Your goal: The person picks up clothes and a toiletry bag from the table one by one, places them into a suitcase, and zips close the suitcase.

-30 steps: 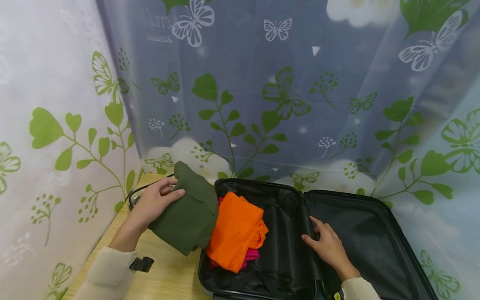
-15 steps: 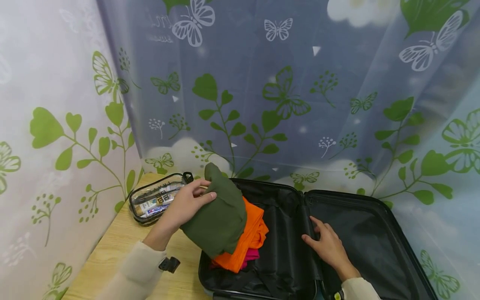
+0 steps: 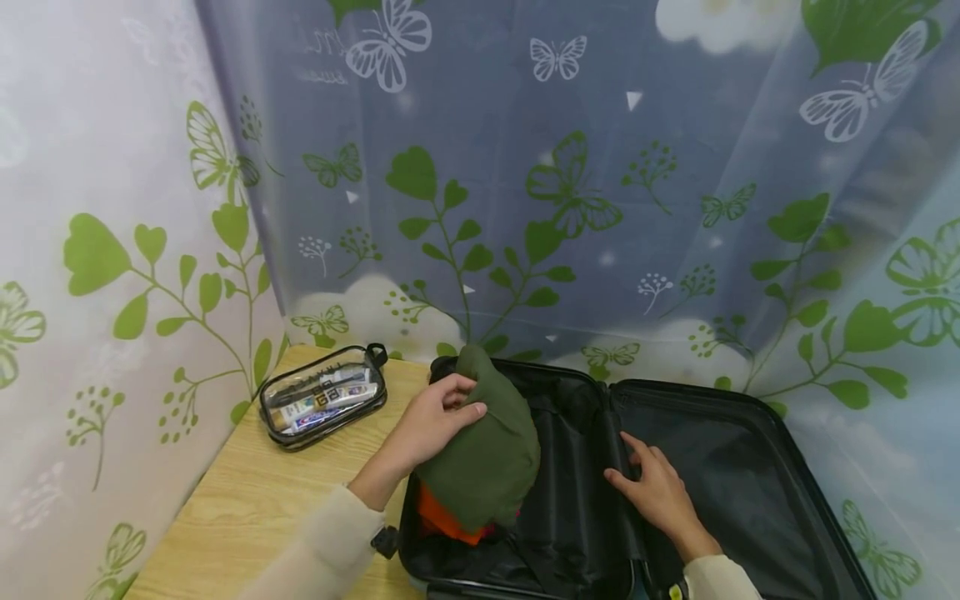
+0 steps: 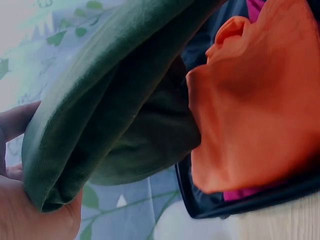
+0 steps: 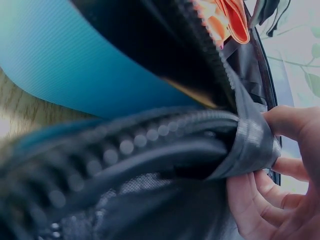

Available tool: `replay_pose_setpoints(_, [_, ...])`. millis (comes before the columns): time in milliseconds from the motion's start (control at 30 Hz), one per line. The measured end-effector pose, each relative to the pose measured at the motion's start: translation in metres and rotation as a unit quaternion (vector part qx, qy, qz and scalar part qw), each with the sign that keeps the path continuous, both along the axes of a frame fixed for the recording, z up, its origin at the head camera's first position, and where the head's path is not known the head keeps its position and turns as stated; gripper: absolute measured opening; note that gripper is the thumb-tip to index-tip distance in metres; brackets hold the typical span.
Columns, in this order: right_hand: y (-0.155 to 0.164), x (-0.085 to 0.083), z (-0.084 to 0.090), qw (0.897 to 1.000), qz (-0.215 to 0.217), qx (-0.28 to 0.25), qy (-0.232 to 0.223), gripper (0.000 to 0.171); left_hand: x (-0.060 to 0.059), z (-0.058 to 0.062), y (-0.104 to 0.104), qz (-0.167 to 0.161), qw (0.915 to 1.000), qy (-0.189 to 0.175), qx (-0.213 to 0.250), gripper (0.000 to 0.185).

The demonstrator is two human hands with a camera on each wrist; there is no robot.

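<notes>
My left hand [image 3: 448, 410] grips a folded olive-green garment [image 3: 483, 458] by its upper edge and holds it over the left half of an open black suitcase [image 3: 720, 392]. Under it lies an orange garment [image 3: 441, 521], mostly covered. In the left wrist view the green garment [image 4: 115, 115] hangs from my left hand [image 4: 30, 210] just above the orange garment [image 4: 255, 115], with a pink garment [image 4: 245, 192] beneath that. My right hand [image 3: 654, 487] lies on the suitcase's middle ridge. In the right wrist view my right hand [image 5: 272, 170] curls its thumb and fingers round the lining edge [image 5: 250, 145].
A clear toiletry pouch [image 3: 322, 398] with black trim lies on the wooden table [image 3: 247, 508] to the left of the suitcase. A leaf-and-butterfly curtain [image 3: 525, 208] hangs close behind and on both sides. The suitcase's right half [image 3: 720, 475] holds only black lining.
My left hand has carried the green garment rightwards from above the table to over the orange garment in the suitcase, uncovering the clear pouch. The right hand has stayed put.
</notes>
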State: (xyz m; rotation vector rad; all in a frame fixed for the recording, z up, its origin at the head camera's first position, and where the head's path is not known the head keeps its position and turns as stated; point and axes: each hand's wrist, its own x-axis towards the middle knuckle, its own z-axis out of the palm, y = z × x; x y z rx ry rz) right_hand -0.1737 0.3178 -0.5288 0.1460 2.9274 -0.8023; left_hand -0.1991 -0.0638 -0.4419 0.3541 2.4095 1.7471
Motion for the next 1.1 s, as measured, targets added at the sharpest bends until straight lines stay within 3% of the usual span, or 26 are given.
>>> replay_pose_setpoints(167, [0.0,0.0,0.0,1.0,-0.002,0.002,-0.001,0.079,-0.002,-0.004,0.017,-0.012,0.9998,0.008,-0.012,0.035])
replay_pose_setpoints(433, [-0.001,0.0,0.0,1.0,-0.002,0.002,0.003,0.079,-0.005,0.007,0.035,-0.043,0.9988,0.016,-0.02,0.038])
replay_pose_setpoints(533, [-0.001,0.0,0.0,1.0,-0.002,0.002,0.004,0.079,-0.01,-0.001,0.036,-0.038,0.9989,0.0,-0.027,0.038])
replay_pose_setpoints(667, [-0.002,0.0,0.0,1.0,0.0,0.001,0.005,0.078,-0.016,-0.019,0.033,-0.007,0.9985,-0.037,-0.039,0.039])
replay_pose_setpoints(800, [-0.002,0.0,0.002,1.0,0.0,0.0,0.01,0.078,-0.02,-0.034,0.027,0.011,0.9976,-0.047,-0.049,0.04])
replay_pose_setpoints(967, [-0.002,0.0,0.001,1.0,-0.001,-0.001,0.01,0.078,-0.022,-0.046,0.019,0.019,0.996,-0.031,-0.081,0.041])
replay_pose_setpoints(1100, [-0.001,0.001,-0.001,1.0,-0.003,-0.001,0.008,0.079,-0.019,-0.052,0.011,0.015,0.9891,0.025,-0.144,0.054])
